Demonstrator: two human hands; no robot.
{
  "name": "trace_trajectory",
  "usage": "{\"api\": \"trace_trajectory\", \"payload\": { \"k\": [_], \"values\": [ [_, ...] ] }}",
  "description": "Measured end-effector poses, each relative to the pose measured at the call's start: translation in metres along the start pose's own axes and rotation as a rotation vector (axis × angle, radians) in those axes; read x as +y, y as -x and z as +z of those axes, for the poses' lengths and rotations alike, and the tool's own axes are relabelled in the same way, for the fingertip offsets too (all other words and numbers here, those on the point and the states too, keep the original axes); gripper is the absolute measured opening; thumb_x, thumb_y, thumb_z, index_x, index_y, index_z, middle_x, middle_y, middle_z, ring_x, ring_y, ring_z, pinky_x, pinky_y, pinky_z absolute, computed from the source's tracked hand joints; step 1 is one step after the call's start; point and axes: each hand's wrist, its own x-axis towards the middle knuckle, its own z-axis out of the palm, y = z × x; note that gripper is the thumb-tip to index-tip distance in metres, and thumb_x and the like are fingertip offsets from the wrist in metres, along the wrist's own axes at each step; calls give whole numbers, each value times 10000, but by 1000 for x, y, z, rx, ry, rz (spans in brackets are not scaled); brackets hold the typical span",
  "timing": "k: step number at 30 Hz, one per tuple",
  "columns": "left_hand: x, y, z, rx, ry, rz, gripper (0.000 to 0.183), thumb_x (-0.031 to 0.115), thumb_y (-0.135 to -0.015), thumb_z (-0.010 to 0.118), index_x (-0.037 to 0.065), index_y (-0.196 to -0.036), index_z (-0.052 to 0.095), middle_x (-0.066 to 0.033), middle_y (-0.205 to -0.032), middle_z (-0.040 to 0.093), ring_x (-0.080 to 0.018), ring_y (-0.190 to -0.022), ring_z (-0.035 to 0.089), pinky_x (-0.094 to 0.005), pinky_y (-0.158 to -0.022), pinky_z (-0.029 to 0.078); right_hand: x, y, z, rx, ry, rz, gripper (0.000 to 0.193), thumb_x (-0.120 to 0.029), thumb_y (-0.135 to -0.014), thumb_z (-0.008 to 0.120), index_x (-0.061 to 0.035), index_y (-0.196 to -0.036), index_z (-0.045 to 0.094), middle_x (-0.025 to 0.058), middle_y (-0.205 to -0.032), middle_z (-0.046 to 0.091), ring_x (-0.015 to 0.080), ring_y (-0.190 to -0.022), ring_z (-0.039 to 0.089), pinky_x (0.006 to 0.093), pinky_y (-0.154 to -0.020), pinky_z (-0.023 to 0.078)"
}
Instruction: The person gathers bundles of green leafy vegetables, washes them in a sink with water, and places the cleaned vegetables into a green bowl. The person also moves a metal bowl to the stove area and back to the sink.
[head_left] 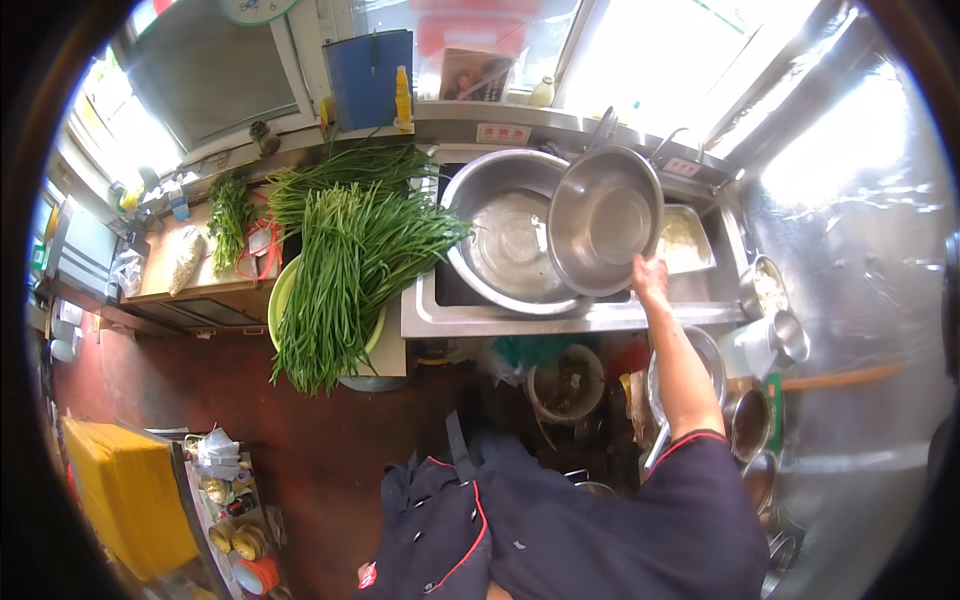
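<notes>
Right hand (650, 272) tilts a round stainless-steel bowl (605, 220) over the steel sink (560, 318), fingers closed on its lower rim.

The left hand is out of sight, hidden below the dark red-piped jacket (560, 530) at the lower edge, so its state cannot be told. The held bowl stands nearly on edge, its open mouth facing the camera, its rim running from upper left to lower right; it overlaps and hides the right side of a larger round steel basin (500, 240) resting in the sink. What lies in that basin is hard to make out. A rectangular steel tray (688, 240) is partly covered behind the bowl. To the left, a long bundle of green chive stalks (345, 270) lies across a pale green round bowl (282, 290), tips pointing down-left.
</notes>
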Motion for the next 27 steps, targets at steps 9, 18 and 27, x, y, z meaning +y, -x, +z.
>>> {"api": "trace_trajectory", "payload": {
  "k": [9,18,27],
  "values": [
    [83,46,66,12,249,-3,189,181,-954,577,61,-810,555,-27,-658,529,-113,-531,491,-247,-441,408,-163,1,78,-312,143,47,697,-159,-837,546,-23,-1452,247,283,-967,637,468,-890,606,493,-802,502],
    [168,37,82,131,196,62,245,279,-925,614,47,-1003,633,-36,-847,632,-122,-687,598,-264,-565,503,-44,56,157,-618,-1279,392,492,-239,-861,571,79,-1228,490,191,-1171,581,316,-998,618,426,-867,548],
    [175,26,96,104,42,17,268,320,-918,616,57,-955,647,-29,-806,639,-119,-649,604,-280,-549,511,8,64,148,-525,-1160,811,504,-278,-906,495,53,-1284,465,205,-1226,543,361,-1102,536,512,-937,459]
  ]
}}
